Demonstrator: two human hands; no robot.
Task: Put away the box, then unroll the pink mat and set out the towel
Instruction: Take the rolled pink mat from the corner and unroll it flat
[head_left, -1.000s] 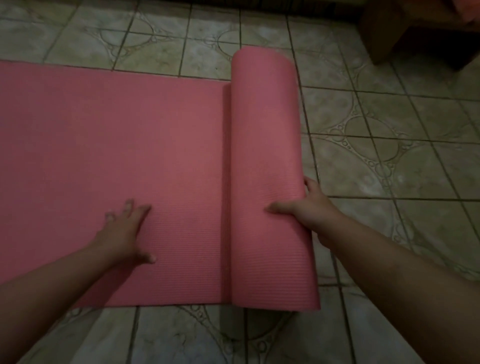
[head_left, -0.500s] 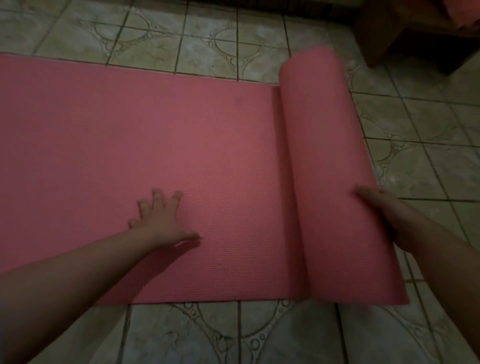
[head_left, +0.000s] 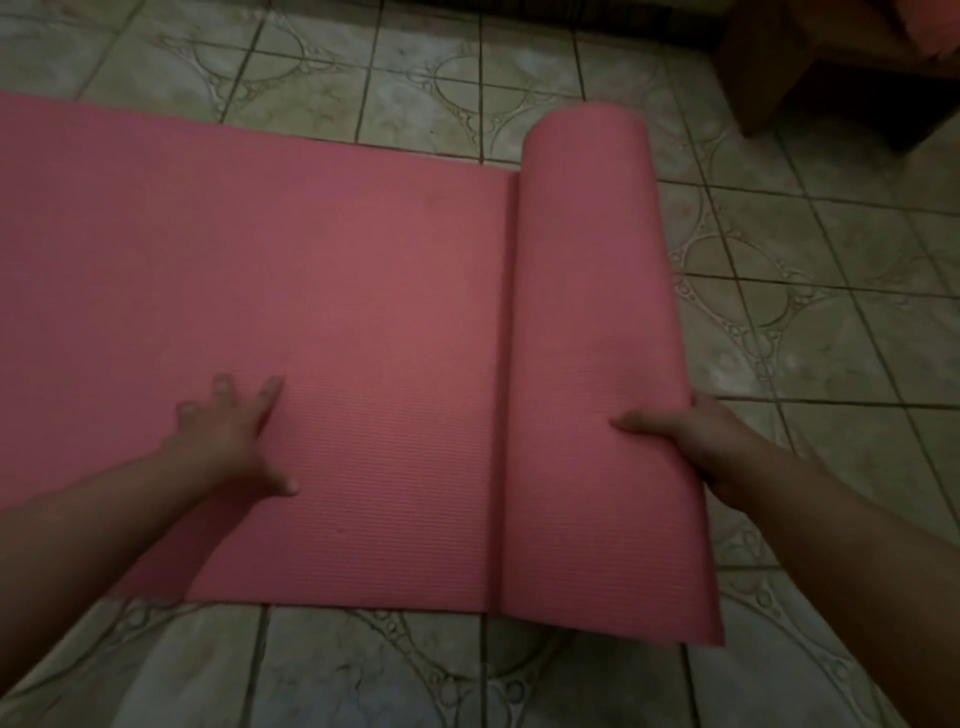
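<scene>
The pink mat (head_left: 322, 291) lies partly unrolled on the tiled floor, its flat part running off the left edge of the view. Its rolled part (head_left: 597, 312) stands as a thick tube at the mat's right end. My left hand (head_left: 234, 431) presses flat on the unrolled part with fingers spread. My right hand (head_left: 680, 436) holds the right side of the roll near its front end, thumb on top and fingers behind it. No box or towel is in view.
Patterned beige floor tiles (head_left: 831, 322) surround the mat. A dark wooden piece of furniture (head_left: 831, 67) stands at the top right, a short way beyond the roll's far end. Something pink (head_left: 935, 26) lies on top of it.
The roll has moved to the right, leaving more flat mat behind it. My right hand went with it and now has its thumb over the top. My left hand shifted right along the flat mat.
</scene>
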